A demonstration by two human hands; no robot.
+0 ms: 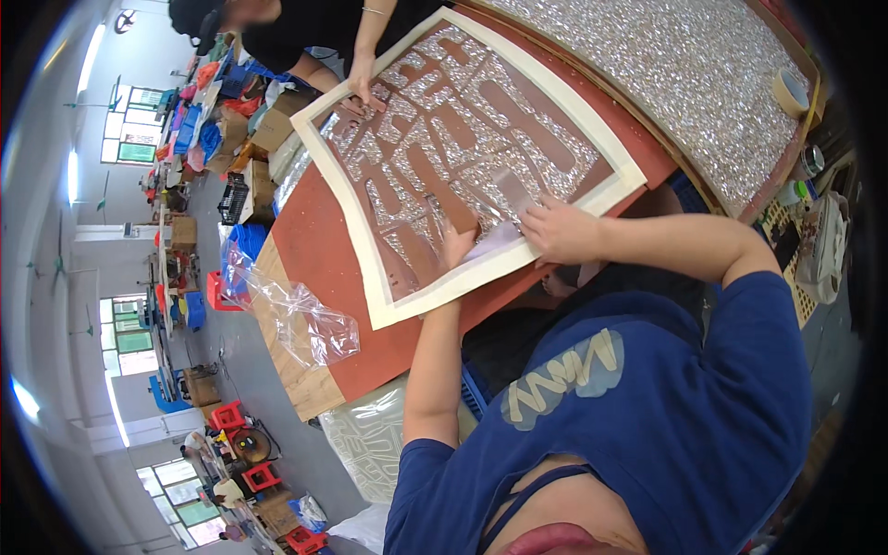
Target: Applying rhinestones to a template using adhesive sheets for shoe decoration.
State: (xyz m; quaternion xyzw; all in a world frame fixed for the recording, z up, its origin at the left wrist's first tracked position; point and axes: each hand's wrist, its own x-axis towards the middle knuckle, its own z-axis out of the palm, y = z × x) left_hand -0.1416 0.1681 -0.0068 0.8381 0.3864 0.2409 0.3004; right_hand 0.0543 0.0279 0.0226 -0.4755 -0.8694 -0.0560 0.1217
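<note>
A large sheet with a cream border (380,296) lies in front of me, patterned with brown shapes and silver glitter areas. My left hand (457,245) is at its near part, the fingers closed around the lower end of a brown strip (438,190) and partly hidden by it. My right hand (560,229) is over the near right border, fingers bent together at the end of a greyish translucent strip (513,189). At the far left corner, a co-worker's hands (363,91) touch the sheet, close to a small reddish piece.
The sheet lies on a reddish-brown board (319,242). Crumpled clear plastic (319,324) hangs over its left side. At the far right is a large glittery silver surface (647,65) with a tape roll (790,92) on it. Red stools (262,476) stand along the workshop's left.
</note>
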